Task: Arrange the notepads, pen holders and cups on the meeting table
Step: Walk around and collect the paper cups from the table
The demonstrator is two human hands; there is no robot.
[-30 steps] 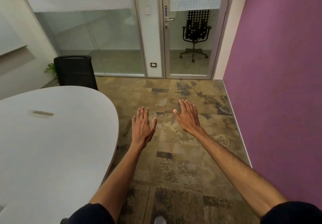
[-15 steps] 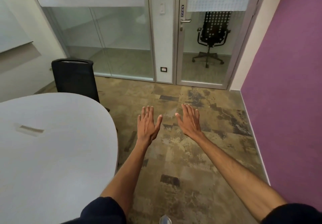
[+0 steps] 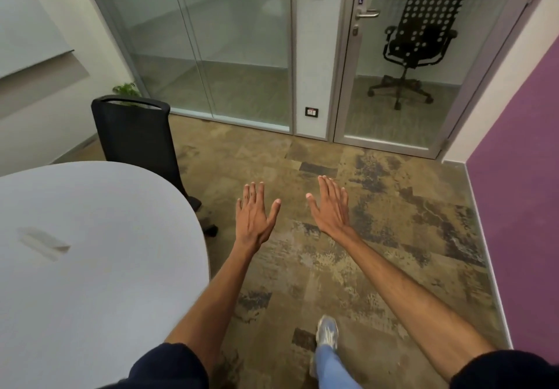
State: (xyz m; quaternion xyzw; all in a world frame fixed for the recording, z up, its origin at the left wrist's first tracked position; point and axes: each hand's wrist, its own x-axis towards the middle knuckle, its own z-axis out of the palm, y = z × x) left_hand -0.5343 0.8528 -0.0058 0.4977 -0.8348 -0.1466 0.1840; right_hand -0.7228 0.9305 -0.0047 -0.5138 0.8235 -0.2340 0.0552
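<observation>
The rounded white meeting table fills the lower left, with a small grey hatch in its top. No notepads, pen holders or cups are in view. My left hand is stretched out flat, palm down, over the floor just right of the table's edge. My right hand is held the same way beside it, fingers apart. Both hands hold nothing.
A black chair stands at the table's far end, a plant behind it. Ahead are a glass partition and a glass door with an office chair beyond. A purple wall runs along the right. My foot steps on patterned carpet.
The view has moved forward and turned left; the door and black chair look nearer. My foot and leg have come into view. Both hands stay outstretched and empty.
</observation>
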